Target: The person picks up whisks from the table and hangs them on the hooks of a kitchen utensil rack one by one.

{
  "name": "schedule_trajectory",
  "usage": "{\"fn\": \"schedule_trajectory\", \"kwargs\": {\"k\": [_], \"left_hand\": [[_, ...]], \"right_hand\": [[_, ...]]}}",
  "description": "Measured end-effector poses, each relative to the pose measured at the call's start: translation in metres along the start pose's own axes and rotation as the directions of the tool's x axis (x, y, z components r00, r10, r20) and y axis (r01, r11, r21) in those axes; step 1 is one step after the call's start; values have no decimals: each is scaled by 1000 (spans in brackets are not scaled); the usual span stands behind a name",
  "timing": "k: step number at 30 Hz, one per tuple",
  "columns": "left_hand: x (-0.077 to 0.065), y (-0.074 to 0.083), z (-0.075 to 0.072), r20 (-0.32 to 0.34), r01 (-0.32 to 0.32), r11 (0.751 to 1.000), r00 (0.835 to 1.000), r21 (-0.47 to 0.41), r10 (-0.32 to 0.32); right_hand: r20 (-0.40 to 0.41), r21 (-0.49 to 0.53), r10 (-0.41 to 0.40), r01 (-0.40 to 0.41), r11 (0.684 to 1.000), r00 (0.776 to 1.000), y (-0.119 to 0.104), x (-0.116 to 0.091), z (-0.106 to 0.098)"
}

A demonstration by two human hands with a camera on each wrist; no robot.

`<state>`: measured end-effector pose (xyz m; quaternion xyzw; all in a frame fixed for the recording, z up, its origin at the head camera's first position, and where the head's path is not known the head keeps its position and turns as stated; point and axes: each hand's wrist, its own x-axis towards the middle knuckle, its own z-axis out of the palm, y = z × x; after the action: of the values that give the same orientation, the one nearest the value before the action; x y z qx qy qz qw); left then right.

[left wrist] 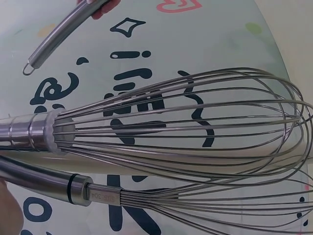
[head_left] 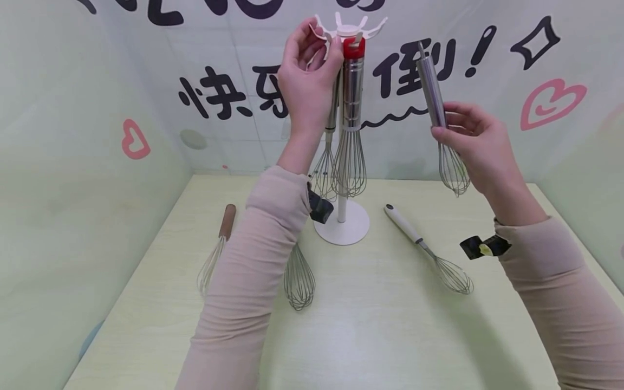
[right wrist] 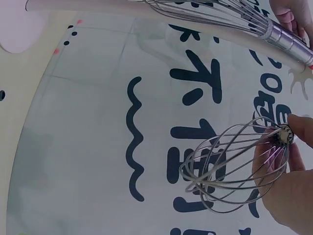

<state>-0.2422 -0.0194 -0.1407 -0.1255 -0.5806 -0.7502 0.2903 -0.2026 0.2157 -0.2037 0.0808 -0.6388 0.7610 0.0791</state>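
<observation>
A white whisk stand (head_left: pixel 342 227) with hooked arms stands at the back of the table. My left hand (head_left: pixel 312 76) is at its top, fingers curled around one hooked arm. Two whisks hang below: a steel whisk with a red top (head_left: pixel 352 92), and a steel whisk with a black band (left wrist: pixel 54 183), partly behind the left hand. To the right, my right hand (head_left: pixel 480 141) holds another steel whisk (head_left: pixel 431 89) upright, gripping it where handle meets wires, its hanging loop on top. In the right wrist view its wire balloon (right wrist: pixel 234 169) points away from the palm.
A white-handled whisk (head_left: pixel 429 249) lies on the table at right. At left lie a brown-handled whisk (head_left: pixel 227 222) and a wire whisk (head_left: pixel 299 279) partly under the left sleeve. A printed backdrop (head_left: pixel 234 146) rises behind the table.
</observation>
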Motion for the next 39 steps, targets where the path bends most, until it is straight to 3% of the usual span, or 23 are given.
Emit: {"fn": "schedule_trajectory", "kwargs": {"k": [9,25,39], "left_hand": [[8,-18,0,-11,-60,998,998,-32,60],[9,-19,-1,7,-43,999,999,-15,44],[9,-19,-2,15,-33,999,999,-5,33]], "right_hand": [[9,35,-46,46,998,999,-9,0,17],[18,71,-99,98,993,995,-16,5,39],[9,-11,-98,98,995,995,-12,8,51]]}}
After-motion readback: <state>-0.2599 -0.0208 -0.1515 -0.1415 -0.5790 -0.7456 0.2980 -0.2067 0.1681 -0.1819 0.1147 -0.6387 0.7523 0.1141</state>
